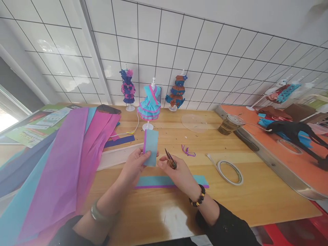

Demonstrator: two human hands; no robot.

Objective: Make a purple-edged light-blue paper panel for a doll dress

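Observation:
My left hand (137,160) is closed on a short light-blue paper piece (152,145) with a purple edge, its thumb across the front. Just to the right, my right hand (176,171) has its fingers wrapped round small dark scissors (171,160), whose pointed tips face up and left. Beneath both hands a long light-blue strip (202,180) with a purple border lies on the wooden table (246,208). Behind the held piece stands a mini dress form in a blue ruffled paper dress (149,106) with pink trim.
Purple, pink and blue paper sheets (58,153) cover the left side. A tape roll (230,172), a lidded cup (230,124) and purple scraps (188,150) lie to the right. Two more dressed forms (128,89) (176,92) stand by the tiled wall.

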